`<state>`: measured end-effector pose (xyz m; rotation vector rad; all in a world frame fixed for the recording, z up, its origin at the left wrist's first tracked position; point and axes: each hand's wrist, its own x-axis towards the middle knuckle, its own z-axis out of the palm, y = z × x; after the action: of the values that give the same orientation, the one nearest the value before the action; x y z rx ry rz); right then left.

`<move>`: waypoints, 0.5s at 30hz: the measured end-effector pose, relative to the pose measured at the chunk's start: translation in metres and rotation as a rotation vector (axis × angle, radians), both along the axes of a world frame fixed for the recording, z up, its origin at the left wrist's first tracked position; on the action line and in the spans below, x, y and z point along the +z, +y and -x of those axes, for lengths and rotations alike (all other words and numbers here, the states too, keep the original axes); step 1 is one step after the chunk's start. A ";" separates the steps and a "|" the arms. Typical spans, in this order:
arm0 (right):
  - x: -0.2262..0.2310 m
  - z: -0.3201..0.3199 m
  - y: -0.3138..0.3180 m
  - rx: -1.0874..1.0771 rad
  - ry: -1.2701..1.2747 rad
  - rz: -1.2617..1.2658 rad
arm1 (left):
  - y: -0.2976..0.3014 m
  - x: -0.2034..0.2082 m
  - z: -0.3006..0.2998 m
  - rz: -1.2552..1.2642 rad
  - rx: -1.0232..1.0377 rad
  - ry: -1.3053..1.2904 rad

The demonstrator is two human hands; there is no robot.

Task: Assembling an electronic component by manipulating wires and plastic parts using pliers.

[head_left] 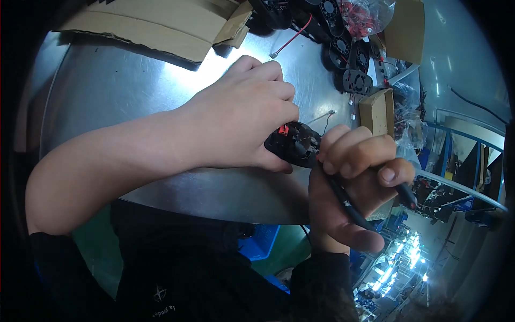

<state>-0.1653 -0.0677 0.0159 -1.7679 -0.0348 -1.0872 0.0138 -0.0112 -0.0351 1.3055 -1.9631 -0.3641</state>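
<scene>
My left hand (pixel 249 110) reaches across the metal table and is closed around a small black housing (pixel 296 144) with a red part at its top. The fingers cover its far side, and the thumb presses along its near edge. Close by on the right, my right hand (pixel 357 172) is closed on a hand tool with two black handles (pixel 354 213), which spread apart like those of pliers. Its working end meets the right side of the housing, but the fingers hide the tip. A thin wire (pixel 327 121) sticks out behind the housing.
Cardboard boxes (pixel 145 24) stand at the far left. Several black fans (pixel 355 81) lie at the far right, near a red-and-black cable (pixel 292 38) and a bag of red parts (pixel 367 16). A small open carton (pixel 377 111) sits beyond my right hand. Below the table is a blue bin (pixel 259 242).
</scene>
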 end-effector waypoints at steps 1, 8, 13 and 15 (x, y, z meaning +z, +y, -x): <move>0.000 0.000 0.000 0.011 0.011 -0.008 | 0.000 0.000 0.000 -0.011 0.000 -0.005; 0.010 -0.004 0.003 -0.034 0.078 -0.090 | 0.001 0.002 0.000 -0.011 -0.012 -0.004; 0.031 -0.013 -0.015 0.099 0.197 -0.520 | 0.009 0.004 0.004 -0.040 0.084 -0.057; 0.040 -0.020 -0.033 0.226 0.273 -0.620 | 0.009 0.007 0.006 -0.047 0.092 -0.041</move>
<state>-0.1453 -0.1005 0.0557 -1.2934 0.2404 -0.5968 0.0077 -0.0018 -0.0284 1.4381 -1.9305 -0.3432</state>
